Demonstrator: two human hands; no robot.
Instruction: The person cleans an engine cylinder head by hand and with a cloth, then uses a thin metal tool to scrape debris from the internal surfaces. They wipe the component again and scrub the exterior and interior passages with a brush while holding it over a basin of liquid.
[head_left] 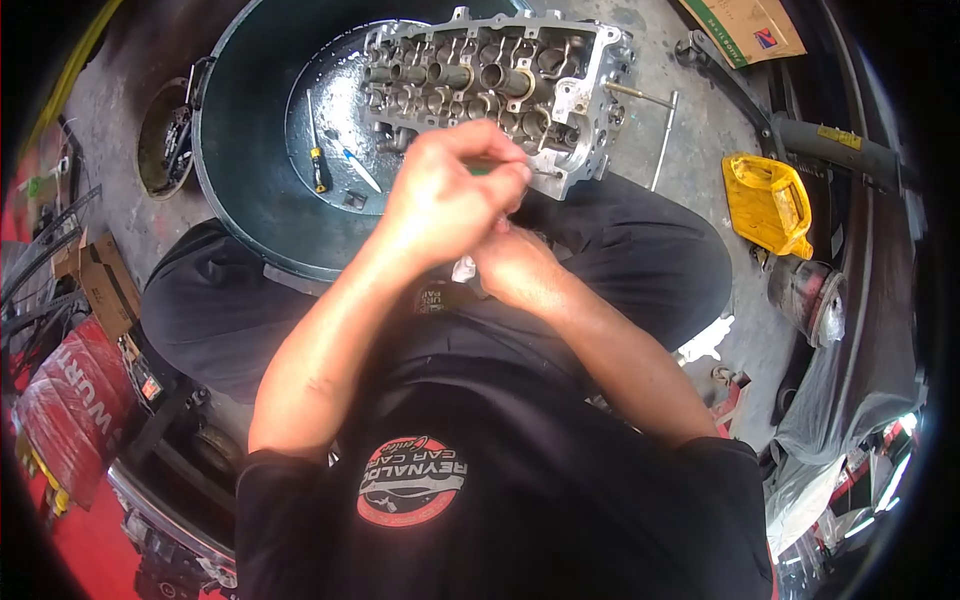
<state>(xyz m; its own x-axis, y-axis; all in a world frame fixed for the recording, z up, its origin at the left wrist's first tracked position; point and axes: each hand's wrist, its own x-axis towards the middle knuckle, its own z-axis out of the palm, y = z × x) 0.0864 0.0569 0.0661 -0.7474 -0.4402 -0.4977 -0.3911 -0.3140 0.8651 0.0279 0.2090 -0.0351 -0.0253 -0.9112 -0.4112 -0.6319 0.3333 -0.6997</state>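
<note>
My left hand (pixel 440 195) is raised over my lap, thumb and index finger pinched; whatever they hold is too small to tell. Against it from below, my right hand (pixel 515 268) has its fingers closed, mostly hidden. A bit of white material (pixel 463 269) shows beside the right fingers. Just beyond the hands, a metal engine cylinder head (pixel 575 100) lies partly over a big dark round tub (pixel 235 215), with tube-like parts standing in its bores. Inside the tub are a yellow-and-black screwdriver (pixel 319 172) and a white-and-blue pen-like tool (pixel 360 170).
A T-shaped metal tool (pixel 666 135) is right of the cylinder head. Farther right are a yellow plastic container (pixel 765 205), a cylindrical part (pixel 805 295) and a cardboard box (pixel 750 30). On the left stand a small round bin (pixel 160 140) and a red bag (pixel 75 390).
</note>
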